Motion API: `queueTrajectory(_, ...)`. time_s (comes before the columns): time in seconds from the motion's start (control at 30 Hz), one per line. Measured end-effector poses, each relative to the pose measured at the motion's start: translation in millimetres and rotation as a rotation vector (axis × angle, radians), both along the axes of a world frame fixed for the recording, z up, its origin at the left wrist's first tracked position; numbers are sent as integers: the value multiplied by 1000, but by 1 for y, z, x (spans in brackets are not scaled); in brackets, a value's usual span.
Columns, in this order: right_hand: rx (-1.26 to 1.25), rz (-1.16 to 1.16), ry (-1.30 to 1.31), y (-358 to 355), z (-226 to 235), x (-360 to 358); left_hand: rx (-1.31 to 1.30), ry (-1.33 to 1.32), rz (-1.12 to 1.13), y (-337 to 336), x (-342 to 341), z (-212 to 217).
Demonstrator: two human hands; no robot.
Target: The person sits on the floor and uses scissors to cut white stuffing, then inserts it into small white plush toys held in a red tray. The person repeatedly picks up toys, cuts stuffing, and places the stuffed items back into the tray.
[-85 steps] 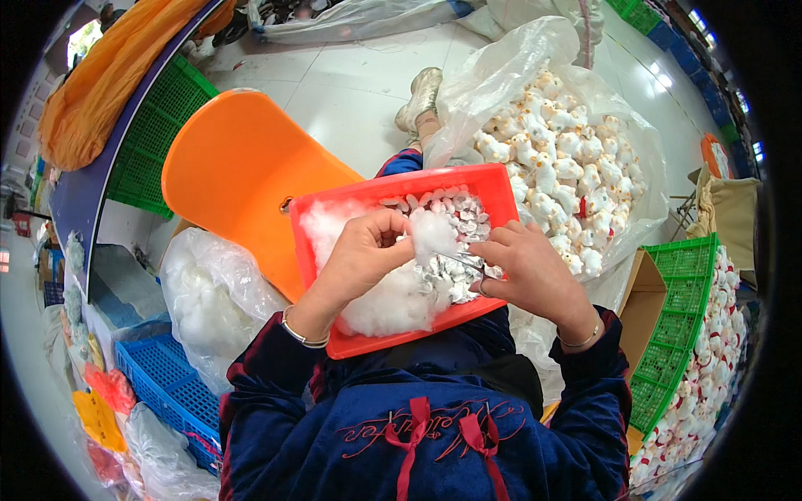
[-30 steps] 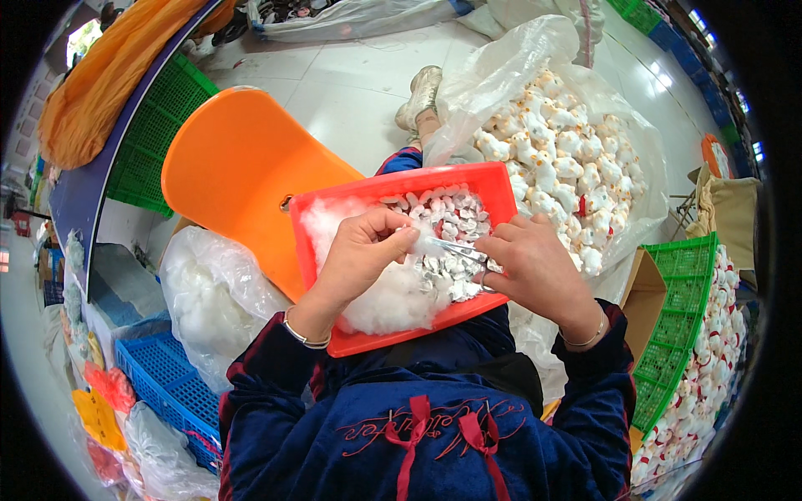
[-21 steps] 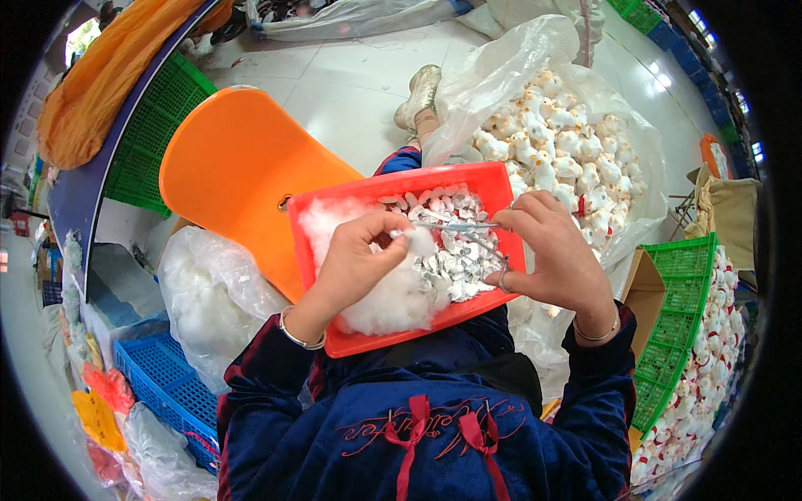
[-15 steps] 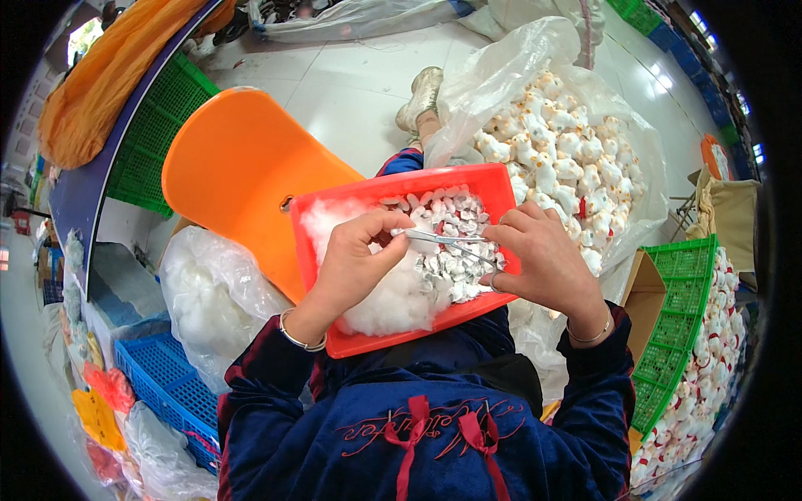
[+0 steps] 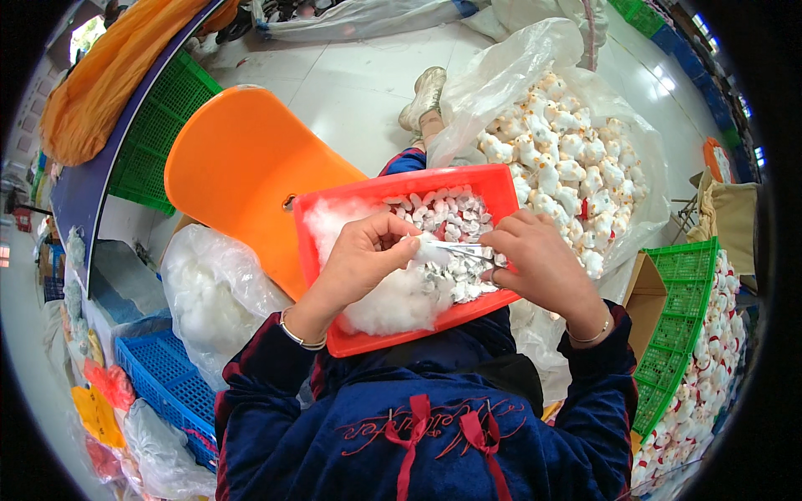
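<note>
A red plastic tray (image 5: 418,331) rests across my lap. Fluffy white stuffing (image 5: 393,302) fills its left part, and many small white and silvery pieces (image 5: 459,219) lie in the right part. My right hand (image 5: 543,265) is closed round the handles of metal forceps (image 5: 469,249) with scissor-like loops. Their tips reach to a small white piece (image 5: 428,249) pinched between the thumb and fingers of my left hand (image 5: 361,260). What exactly this piece is cannot be made out, and the forceps tips are hidden at it.
An orange chair (image 5: 251,171) stands left of the tray, with a clear bag of stuffing (image 5: 209,280) and a blue crate (image 5: 167,380) below it. At the right, a large plastic bag holds small white plush figures (image 5: 568,159). A green crate (image 5: 677,334) stands beside more figures.
The forceps handles have come closer together, and their tips now meet the white piece at my left fingertips. My right hand has shifted slightly left.
</note>
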State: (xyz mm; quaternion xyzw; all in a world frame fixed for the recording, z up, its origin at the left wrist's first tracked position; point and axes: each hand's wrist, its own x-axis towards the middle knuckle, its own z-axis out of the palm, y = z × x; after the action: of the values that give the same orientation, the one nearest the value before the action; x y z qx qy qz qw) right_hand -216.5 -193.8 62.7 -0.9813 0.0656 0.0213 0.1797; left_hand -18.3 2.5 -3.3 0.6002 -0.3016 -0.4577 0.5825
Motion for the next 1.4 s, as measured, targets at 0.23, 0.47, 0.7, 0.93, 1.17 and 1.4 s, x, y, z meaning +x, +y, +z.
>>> queueTrajectory(0.23,-60,-53,-199,4,23,2,-50,363,190,-1,3,-6)
queueTrajectory(0.47,-87,-30,28,4,20,4,-40,297,168,-2,-1,2)
queueTrajectory(0.7,-19,24,24,5,3,5,19,104,84,0,-3,-4)
queueTrajectory(0.93,-96,-53,-237,15,15,7,-55,486,256,0,2,-8)
queueTrajectory(1.17,-158,-45,-86,9,10,4,-52,489,201,2,3,-6)
queueTrajectory(1.4,-109,109,-137,21,8,22,12,268,-88,-4,-26,5)
